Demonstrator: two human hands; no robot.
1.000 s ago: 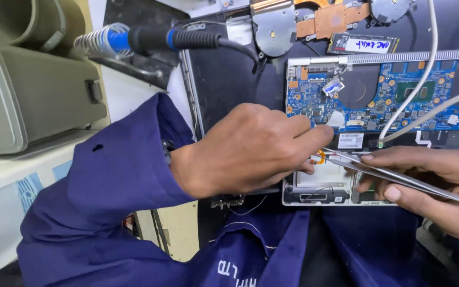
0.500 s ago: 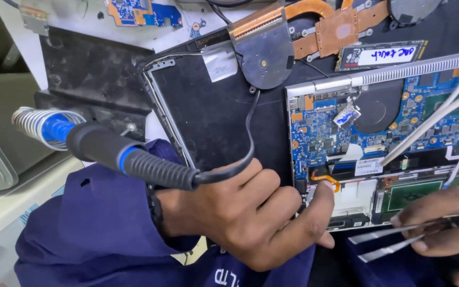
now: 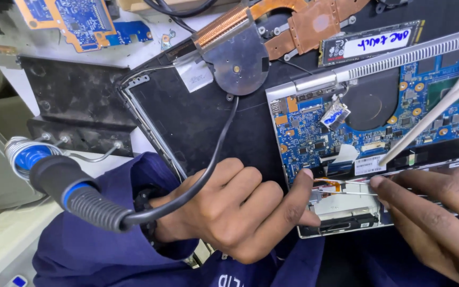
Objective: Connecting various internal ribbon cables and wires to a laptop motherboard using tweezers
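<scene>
An opened laptop (image 3: 304,85) lies bottom-up, its blue motherboard (image 3: 314,133) bare. My left hand (image 3: 240,212) rests at the laptop's near-left edge with curled fingers. Its index fingertip presses beside a small orange ribbon cable (image 3: 329,185). My right hand (image 3: 431,223) comes in from the right and pinches thin metal tweezers (image 3: 359,187). The tweezer tips lie at the orange ribbon, just right of my left fingertip. A silver module (image 3: 341,210) sits under both fingertips.
A soldering iron with a black and blue handle (image 3: 70,196) sits in a coiled stand at the left, its cord (image 3: 213,159) crossing my left wrist. A copper heat pipe with fan (image 3: 240,53), a labelled memory stick (image 3: 373,45), white cables (image 3: 442,103) and a loose blue board (image 3: 75,21) lie around.
The view has dropped and shifted, so the soldering iron now shows lower left. My right hand brought the tweezers up to the orange ribbon; my left hand stayed by it.
</scene>
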